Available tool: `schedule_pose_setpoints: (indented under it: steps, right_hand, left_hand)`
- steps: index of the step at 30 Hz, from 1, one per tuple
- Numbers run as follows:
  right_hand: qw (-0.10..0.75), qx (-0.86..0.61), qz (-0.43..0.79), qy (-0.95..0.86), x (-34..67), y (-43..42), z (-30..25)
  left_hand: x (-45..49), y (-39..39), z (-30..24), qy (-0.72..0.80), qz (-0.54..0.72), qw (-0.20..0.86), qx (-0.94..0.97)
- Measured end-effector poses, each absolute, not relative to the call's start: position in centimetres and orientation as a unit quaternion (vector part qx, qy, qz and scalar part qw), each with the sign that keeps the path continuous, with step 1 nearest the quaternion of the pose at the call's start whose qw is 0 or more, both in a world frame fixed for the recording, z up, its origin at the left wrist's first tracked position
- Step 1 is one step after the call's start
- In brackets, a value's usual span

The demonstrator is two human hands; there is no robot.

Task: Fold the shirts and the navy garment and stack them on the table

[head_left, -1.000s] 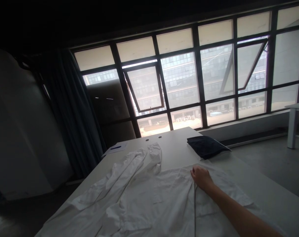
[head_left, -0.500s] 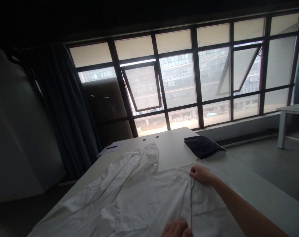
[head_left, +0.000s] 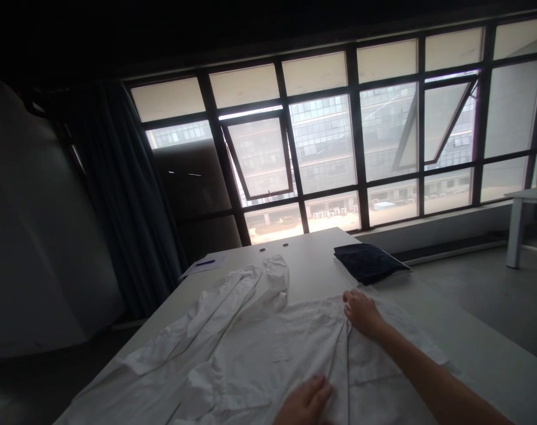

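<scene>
A white long-sleeved coat lies spread over the table, creased, its sleeves reaching out on the left and toward the far side. My right hand is closed at the far end of the coat's front edge, fingers bent and pinching the cloth. Nearer to me, at the bottom of the view, my left hand rests on the coat beside the long front edge, its fingers stretched out. The lower part of that hand is cut off by the frame.
Folded dark cloth lies on the white table beyond my right hand. Paper with a pen sits at the far left edge. Windows, one dark curtain and another white table stand around.
My left hand has moved slightly left and up, its fingers now stretched out on the cloth. My right hand stays at the coat's far edge, its fingers slightly shifted. The view has shifted a little.
</scene>
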State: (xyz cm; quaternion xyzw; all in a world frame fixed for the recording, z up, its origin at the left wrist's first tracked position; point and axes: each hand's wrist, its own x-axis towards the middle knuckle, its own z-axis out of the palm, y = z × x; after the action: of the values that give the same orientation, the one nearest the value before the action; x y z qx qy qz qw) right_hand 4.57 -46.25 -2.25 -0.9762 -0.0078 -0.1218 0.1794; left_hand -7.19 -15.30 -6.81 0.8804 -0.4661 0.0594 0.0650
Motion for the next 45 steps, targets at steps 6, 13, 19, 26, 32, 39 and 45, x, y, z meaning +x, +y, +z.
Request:
schedule_pose_setpoints:
  steps: [6, 13, 19, 26, 32, 39, 45]
  right_hand:
    - [0.155, -0.977, -0.146, -0.006, 4.2, -42.2, -3.8]
    - [0.156, -0.973, -0.168, 0.032, 5.0, -44.5, -4.0]
    - [0.180, -0.965, -0.192, -0.010, 4.9, -44.1, -3.4]
    - [0.158, -0.977, -0.143, -0.001, 4.6, -44.5, -3.7]
    - [0.147, -0.980, -0.137, -0.007, 4.5, -44.6, -3.7]
    - [0.152, -0.976, -0.156, -0.006, 4.6, -44.5, -3.4]
    - [0.153, -0.974, -0.164, -0.005, 4.6, -44.5, -3.5]
  left_hand:
    - [-7.1, -12.4, -4.3, -0.206, -0.010, 0.088, 0.975]
    - [-8.3, -12.7, -3.3, -0.114, -0.028, 0.092, 0.989]
    - [-8.0, -12.3, -4.1, -0.154, -0.004, 0.116, 0.981]
    - [-8.6, -12.7, -1.2, -0.108, -0.033, 0.149, 0.982]
    - [-8.7, -12.7, -1.1, -0.135, -0.002, 0.109, 0.985]
    - [-7.7, -13.1, -5.3, -0.393, 0.260, 0.021, 0.882]
    - [-7.6, -14.6, -7.4, -0.496, 0.379, -0.079, 0.777]
